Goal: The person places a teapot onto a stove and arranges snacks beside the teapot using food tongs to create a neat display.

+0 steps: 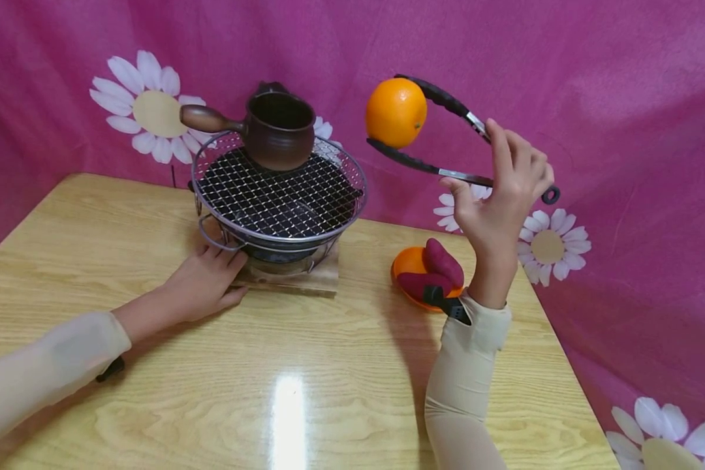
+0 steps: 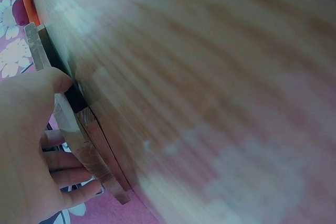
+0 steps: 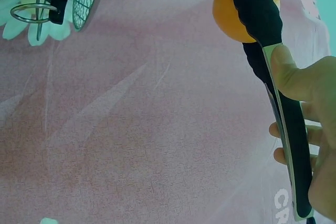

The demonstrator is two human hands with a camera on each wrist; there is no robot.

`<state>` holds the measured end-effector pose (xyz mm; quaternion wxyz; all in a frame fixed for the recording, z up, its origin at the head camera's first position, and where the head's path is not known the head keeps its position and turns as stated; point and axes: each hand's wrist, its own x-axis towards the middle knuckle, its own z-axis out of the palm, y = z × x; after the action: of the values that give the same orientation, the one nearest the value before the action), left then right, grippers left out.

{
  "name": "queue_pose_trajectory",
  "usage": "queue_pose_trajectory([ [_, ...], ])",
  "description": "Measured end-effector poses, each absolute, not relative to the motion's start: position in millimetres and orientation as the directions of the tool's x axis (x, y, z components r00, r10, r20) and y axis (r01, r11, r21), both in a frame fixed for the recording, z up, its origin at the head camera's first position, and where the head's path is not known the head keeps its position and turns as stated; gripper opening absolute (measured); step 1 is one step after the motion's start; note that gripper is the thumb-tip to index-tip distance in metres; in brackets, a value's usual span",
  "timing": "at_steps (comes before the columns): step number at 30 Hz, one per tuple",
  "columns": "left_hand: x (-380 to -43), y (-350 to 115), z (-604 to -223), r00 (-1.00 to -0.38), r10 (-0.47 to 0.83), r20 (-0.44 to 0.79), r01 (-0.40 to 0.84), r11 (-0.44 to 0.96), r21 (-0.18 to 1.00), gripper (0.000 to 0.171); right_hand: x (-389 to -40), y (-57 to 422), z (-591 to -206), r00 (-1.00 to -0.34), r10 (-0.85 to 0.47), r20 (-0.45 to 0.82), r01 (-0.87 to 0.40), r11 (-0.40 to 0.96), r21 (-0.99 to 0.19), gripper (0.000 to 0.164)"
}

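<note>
High over the table's right side, my right hand (image 1: 502, 179) grips black-and-silver kitchen tongs (image 1: 461, 175). Between the tongs' dark tips is an orange (image 1: 396, 112), also visible in the right wrist view behind the tong heads. My left hand (image 1: 202, 281) holds the left end of a wooden board (image 1: 320, 277), thumb at its front edge and fingers over it, as the left wrist view shows. On that board stands a round tabletop grill (image 1: 282, 245) with a wire mesh (image 1: 270, 202). A brown side-handled clay pot (image 1: 279, 134) sits on the mesh's far part.
An orange bowl (image 1: 408, 258) with two purple sweet potatoes (image 1: 443, 261) stands right of the grill, partly behind my right wrist. A wire loop handle (image 1: 208, 238) juts from the grill toward my left hand. A pink flowered cloth (image 1: 623, 130) hangs behind the wooden table (image 1: 211, 391).
</note>
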<state>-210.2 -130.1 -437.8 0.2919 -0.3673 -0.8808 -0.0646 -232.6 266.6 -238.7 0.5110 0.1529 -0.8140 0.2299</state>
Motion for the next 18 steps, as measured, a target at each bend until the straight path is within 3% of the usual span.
queue_pose_trajectory([
  [18,-210,-132,-437,-0.604,0.614,0.508,0.676,0.732,-0.081,0.049,-243,255,-246,-0.522,-0.086,0.849,-0.456,0.869,-0.192,0.066],
])
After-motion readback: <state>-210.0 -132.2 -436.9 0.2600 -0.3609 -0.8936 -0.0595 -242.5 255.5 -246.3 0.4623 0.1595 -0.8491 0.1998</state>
